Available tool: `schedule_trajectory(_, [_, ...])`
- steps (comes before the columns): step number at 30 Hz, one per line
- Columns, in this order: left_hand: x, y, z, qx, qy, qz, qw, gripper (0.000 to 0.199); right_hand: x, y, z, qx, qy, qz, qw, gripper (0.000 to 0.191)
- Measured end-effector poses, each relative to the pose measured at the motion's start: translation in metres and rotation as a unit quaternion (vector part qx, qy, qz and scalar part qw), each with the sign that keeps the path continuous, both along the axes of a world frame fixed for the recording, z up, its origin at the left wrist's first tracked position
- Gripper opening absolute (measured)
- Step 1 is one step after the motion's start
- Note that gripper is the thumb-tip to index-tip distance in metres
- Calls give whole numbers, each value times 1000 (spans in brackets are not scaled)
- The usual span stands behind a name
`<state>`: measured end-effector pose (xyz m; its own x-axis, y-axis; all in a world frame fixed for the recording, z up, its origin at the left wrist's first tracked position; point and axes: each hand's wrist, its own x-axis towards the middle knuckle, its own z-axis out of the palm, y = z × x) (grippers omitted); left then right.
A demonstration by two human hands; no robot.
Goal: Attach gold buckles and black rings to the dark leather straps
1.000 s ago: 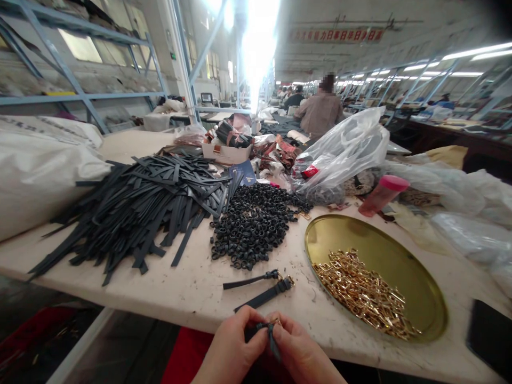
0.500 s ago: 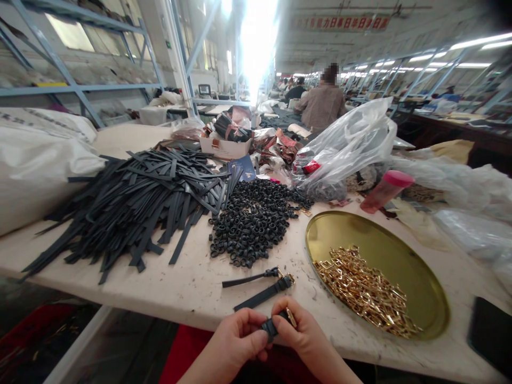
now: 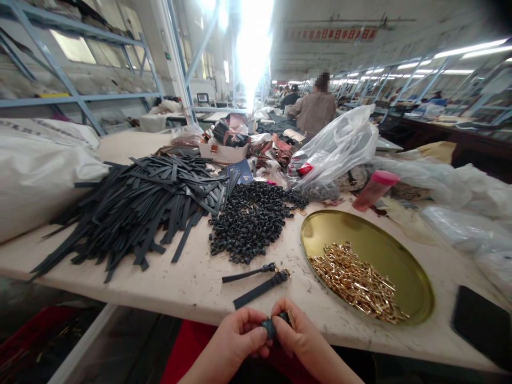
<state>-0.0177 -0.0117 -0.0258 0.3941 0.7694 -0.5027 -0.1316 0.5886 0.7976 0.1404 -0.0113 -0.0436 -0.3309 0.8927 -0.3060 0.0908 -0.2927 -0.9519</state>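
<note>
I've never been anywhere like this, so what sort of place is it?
Probably a factory workshop, perhaps making straps: heaped dark straps, a tray of gold fittings, and people further back.

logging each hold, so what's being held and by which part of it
A dark strap piece. The left grip pinches its exposed dark part; the right grip holds it beside the gold metal. Much of it is hidden.

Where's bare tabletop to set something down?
Tabletop is bare but for specks between the dark strip pile and the two straps. A smaller patch lies between the gold tray and rightmost plastic. Crowded: around the far box.
</note>
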Motion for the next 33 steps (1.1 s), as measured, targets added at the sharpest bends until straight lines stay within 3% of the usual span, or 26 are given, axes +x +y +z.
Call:
schedule_trajectory(2, [1,-4,-2,-6,12,-4,1000,31,2,-5,5,97,-85,18,991,14])
schedule_trajectory(4, [2,-7,-3,-11,19,-7,1000,28,5,-10,12,143,-139,45,979,9])
schedule_trajectory(8, [5,-13,0,-2,32,-22,999,22,11,-15,22,138,-146,89,976,4])
schedule_trajectory(16, [7,-23,2,8,55,-48,997,27,19,-22,24,127,-144,143,971,6])
schedule_trajectory(20, [6,-21,0,40,80,-92,992,23,17,-24,18,146,-175,116,967,11])
schedule_trajectory(25, [5,-12,10,61,200,-190,959,16,14,-18,1,216,-189,99,953,21])
schedule_trajectory(30, [13,8,11,119,211,-225,944,22,9,-8,-8,216,-123,93,964,24])
schedule_trajectory(33, [18,25,5,185,231,-208,932,28,5,11,-9,208,-126,26,970,27])
